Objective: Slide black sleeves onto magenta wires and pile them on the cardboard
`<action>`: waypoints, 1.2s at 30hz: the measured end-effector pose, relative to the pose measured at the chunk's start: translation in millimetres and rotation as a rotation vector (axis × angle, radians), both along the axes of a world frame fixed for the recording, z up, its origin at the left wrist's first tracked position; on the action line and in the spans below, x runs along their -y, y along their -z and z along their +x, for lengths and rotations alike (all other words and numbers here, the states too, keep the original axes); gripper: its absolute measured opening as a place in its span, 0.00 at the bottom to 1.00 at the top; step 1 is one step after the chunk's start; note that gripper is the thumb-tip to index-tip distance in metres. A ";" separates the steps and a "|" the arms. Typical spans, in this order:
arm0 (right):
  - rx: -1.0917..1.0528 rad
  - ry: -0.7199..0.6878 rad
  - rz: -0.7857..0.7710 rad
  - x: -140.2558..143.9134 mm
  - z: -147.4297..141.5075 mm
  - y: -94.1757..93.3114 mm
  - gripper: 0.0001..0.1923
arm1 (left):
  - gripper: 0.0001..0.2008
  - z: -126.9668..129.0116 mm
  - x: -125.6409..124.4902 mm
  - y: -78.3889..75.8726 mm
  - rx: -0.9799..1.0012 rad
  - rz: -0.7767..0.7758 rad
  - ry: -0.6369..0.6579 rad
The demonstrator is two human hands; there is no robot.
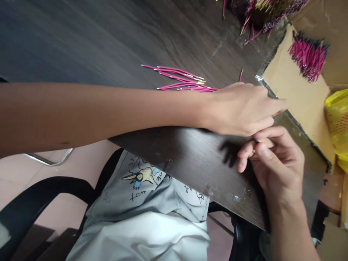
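Note:
My left arm reaches across the table from the left. My left hand (241, 108) is closed, back upward, with its fingertips hidden. Just below it, my right hand (280, 159) is turned palm up. Its thumb and index finger pinch a small dark piece (256, 140), too small to name. The two hands meet at the fingers. Several pink wires (179, 74) with metal tips lie on the dark table behind my left wrist and are partly covered by it.
A cardboard piece (296, 87) on the right bears a pile of pink wires with black ends (310, 58). A larger heap of wires (269, 11) lies at the top right. A yellow plastic bag (337, 123) is at the right edge. The table's near edge borders my lap.

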State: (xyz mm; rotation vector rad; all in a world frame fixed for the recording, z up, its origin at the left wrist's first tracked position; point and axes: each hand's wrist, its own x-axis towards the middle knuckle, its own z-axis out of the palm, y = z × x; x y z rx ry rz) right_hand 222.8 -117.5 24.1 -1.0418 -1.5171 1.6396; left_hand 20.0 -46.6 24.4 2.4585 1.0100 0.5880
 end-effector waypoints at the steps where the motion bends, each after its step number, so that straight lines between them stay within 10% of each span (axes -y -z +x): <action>1: -0.007 0.026 0.024 0.6 -1.5 1.1 0.08 | 0.22 -0.9 -0.2 -0.3 0.055 -0.017 -0.001; 11: -0.015 0.169 0.171 -5.3 -11.7 14.9 0.07 | 0.15 -8.1 -0.2 2.9 0.168 -0.154 -0.043; 36: -0.193 0.013 0.087 -12.3 -10.7 18.4 0.11 | 0.12 -7.0 2.4 4.6 0.239 -0.332 -0.068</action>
